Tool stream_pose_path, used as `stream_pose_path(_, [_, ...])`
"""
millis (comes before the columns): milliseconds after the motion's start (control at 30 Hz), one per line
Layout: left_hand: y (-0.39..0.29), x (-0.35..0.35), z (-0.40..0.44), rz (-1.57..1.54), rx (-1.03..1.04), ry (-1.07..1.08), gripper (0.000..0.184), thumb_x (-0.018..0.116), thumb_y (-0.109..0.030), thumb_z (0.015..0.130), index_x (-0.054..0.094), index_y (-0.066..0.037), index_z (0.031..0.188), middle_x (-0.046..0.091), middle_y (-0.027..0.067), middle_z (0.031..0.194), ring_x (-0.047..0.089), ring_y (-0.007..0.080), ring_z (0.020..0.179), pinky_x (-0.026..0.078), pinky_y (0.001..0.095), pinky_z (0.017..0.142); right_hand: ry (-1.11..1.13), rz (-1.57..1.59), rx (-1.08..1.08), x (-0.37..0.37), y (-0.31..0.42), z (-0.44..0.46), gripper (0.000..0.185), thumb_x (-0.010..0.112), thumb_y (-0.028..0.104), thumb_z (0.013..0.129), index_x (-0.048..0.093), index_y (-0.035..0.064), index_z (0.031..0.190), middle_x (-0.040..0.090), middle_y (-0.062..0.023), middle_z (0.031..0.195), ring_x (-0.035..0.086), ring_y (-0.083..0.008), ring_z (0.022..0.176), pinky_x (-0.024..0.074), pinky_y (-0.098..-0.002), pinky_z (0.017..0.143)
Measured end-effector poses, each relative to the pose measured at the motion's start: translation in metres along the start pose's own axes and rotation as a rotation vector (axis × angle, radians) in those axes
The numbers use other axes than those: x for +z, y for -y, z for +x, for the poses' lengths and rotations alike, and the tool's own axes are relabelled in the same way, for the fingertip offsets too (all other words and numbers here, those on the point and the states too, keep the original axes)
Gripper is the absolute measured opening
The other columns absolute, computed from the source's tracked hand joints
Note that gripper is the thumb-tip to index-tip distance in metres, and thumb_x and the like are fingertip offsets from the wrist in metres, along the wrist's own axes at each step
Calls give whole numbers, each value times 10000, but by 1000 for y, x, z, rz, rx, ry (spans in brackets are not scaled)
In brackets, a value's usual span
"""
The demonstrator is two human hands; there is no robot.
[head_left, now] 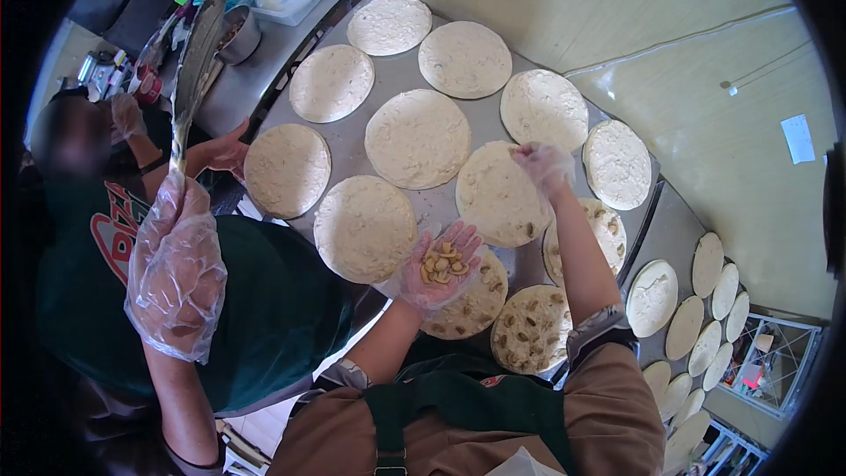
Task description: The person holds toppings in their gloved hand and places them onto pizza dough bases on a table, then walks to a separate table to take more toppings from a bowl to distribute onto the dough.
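My left hand, in a clear plastic glove, is palm up with fingers outstretched, bearing a small pile of what look like mushroom slices. It is over the edge of a topped pizza base, near a white-coated round base. My right hand, also gloved, has its fingers drawn together at the upper right of another base with a few pieces on it. Whatever those fingertips hold is too small to make out. Brownish pieces dot the base closest to my body.
Several coated bases, including one mid-table, cover the metal table. More bases lie on a right-hand surface. At left, a co-worker's gloved hand grips a long coated utensil; a bare hand touches a base. A metal pot stands behind.
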State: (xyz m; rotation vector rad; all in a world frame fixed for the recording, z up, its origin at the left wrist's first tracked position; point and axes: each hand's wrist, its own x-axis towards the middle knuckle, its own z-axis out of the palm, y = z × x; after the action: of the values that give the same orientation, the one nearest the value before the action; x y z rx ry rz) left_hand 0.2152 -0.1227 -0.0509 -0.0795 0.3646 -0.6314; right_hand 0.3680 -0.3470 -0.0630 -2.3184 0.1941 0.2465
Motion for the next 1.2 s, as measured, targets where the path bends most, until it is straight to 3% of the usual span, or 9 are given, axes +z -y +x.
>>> stream_pose_path(133, [-1,-1,-5,-28,2,-15,527,309,-401,854,278,-98,1284,287,81,1326,257,236,1228,217,426,979,17,-121,-124,21,-13,33,218,607,250,710,619,64,824,600,-78,701,549,-170,645,436,-298,603])
stream_pose_path(233, [-2,3,-8,-26,19,-57,524,303,-402,854,279,-103,1284,286,77,1327,258,234,1228,213,431,980,28,-461,-258,35,-17,47,232,586,252,687,613,52,800,594,-121,735,562,-241,679,438,-342,626])
stream_pose_path(300, [-2,3,-9,10,25,-55,528,306,-411,852,286,-102,1280,288,80,1326,257,231,1229,218,428,979,-188,-523,-149,38,-12,45,239,574,254,670,610,48,785,593,-133,780,567,-279,709,438,-353,641])
stream_pose_path(433, [-3,1,-10,27,43,-58,532,304,-421,851,291,-102,1277,291,79,1324,255,229,1229,223,425,978,-231,-640,-117,41,-9,49,234,565,263,672,610,59,778,598,-119,798,571,-273,747,437,-348,659])
stream_pose_path(733, [3,3,-13,3,24,-71,540,304,-441,848,300,-106,1272,287,74,1326,262,220,1226,233,416,973,-68,-354,1,19,4,32,226,549,282,701,632,131,847,599,-117,828,564,-257,786,429,-338,692])
stream_pose_path(900, [2,0,-16,-11,9,-71,542,316,-438,846,288,-111,1278,291,71,1324,269,220,1222,229,414,976,9,-612,-95,17,18,26,234,506,271,755,624,149,916,583,-133,942,557,-286,885,432,-356,773])
stream_pose_path(1033, [-1,1,-20,-16,21,-55,541,324,-433,845,286,-112,1279,293,69,1324,273,221,1220,227,415,978,-19,-634,-61,20,10,22,271,521,337,738,627,147,900,586,-147,898,560,-280,847,429,-359,750])
stream_pose_path(1100, [-3,0,-21,20,28,-58,537,332,-427,847,297,-102,1272,308,80,1313,278,215,1217,225,393,986,-34,-731,-211,22,2,22,302,514,303,753,604,84,942,580,-168,893,560,-286,856,428,-364,759])
stream_pose_path(1200, [-5,-1,-22,21,35,-82,543,326,-435,846,292,-107,1277,308,78,1314,279,214,1216,227,388,985,-6,-687,-109,19,12,18,274,506,243,761,591,86,969,586,-149,876,565,-276,849,431,-355,752])
